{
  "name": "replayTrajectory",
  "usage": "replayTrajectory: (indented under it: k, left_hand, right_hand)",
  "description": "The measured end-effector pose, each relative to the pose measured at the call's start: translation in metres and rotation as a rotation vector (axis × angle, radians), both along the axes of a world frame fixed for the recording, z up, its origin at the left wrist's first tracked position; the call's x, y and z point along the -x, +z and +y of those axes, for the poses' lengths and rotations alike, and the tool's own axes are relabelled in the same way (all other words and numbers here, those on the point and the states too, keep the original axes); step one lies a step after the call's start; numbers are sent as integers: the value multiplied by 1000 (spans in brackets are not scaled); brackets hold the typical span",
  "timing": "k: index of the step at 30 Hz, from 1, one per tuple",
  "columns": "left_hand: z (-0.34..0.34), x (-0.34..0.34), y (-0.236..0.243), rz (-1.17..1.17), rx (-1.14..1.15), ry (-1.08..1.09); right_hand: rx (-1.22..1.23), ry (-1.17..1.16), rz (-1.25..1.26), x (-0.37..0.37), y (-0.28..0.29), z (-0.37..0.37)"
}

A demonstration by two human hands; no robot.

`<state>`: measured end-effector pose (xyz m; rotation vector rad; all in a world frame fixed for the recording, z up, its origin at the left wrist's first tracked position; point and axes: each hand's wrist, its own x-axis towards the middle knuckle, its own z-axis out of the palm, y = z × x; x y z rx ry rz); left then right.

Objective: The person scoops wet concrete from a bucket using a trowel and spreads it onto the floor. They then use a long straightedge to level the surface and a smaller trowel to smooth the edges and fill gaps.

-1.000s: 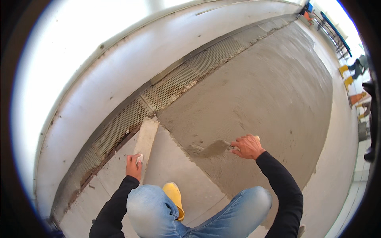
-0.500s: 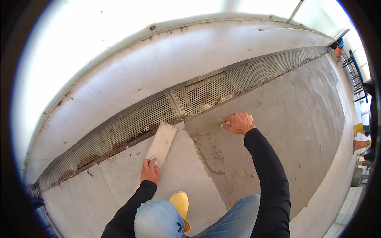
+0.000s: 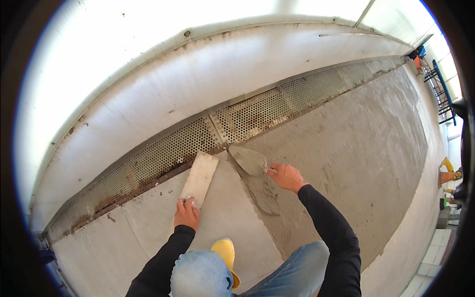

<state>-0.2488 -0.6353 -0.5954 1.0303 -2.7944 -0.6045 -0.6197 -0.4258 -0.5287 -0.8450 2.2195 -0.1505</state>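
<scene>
In my right hand (image 3: 287, 177) is the handle of a trowel (image 3: 249, 161). Its grey rounded blade lies on the wet mortar (image 3: 341, 163), tip at the mortar's left edge by the perforated grate (image 3: 252, 116). My left hand (image 3: 187, 213) grips the near end of a pale rectangular board (image 3: 200, 175), which looks like a float. The board slants over the bare floor slab (image 3: 143, 222), its far end near the grate. What its underside touches is hidden.
A white wall (image 3: 208, 74) runs behind the grate. My yellow boot (image 3: 225, 255) stands on the slab between my arms. Along the far right are an orange cone (image 3: 448, 177) and a dark metal rack (image 3: 438, 94).
My right hand has moved left and nearer to me. The trowel's blade has turned flat into view, pointing at the mortar's edge. My left hand and the board have barely moved.
</scene>
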Motion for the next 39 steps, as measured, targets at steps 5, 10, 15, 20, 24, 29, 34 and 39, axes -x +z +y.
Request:
replayTrajectory:
  k: [5, 10, 15, 20, 24, 29, 34, 39]
  left_hand:
    - [1, -1, -1, -12, 9, -3]
    - [1, 0, -1, -1, 20, -6]
    - [2, 0, -1, -3, 32, -18]
    - [2, 2, -1, -23, 7, -12]
    - [3, 3, 0, -24, 11, 8]
    - [2, 5, 4, -35, -10, 13]
    - [3, 6, 7, -27, -23, 6]
    - [3, 7, 8, -60, -33, 8]
  right_hand:
    - [14, 21, -53, 8, -6, 20]
    - [-162, 170, 4, 14, 25, 71]
    - [-277, 435, 92, 28, 46, 102]
    - [-114, 659, 275, 38, 32, 72]
    - [-40, 601, 353, 56, 22, 25]
    - [0, 516, 401, 70, 18, -16]
    - [-71, 424, 398, 76, 25, -46]
    - [-84, 207, 181, 79, 33, -56]
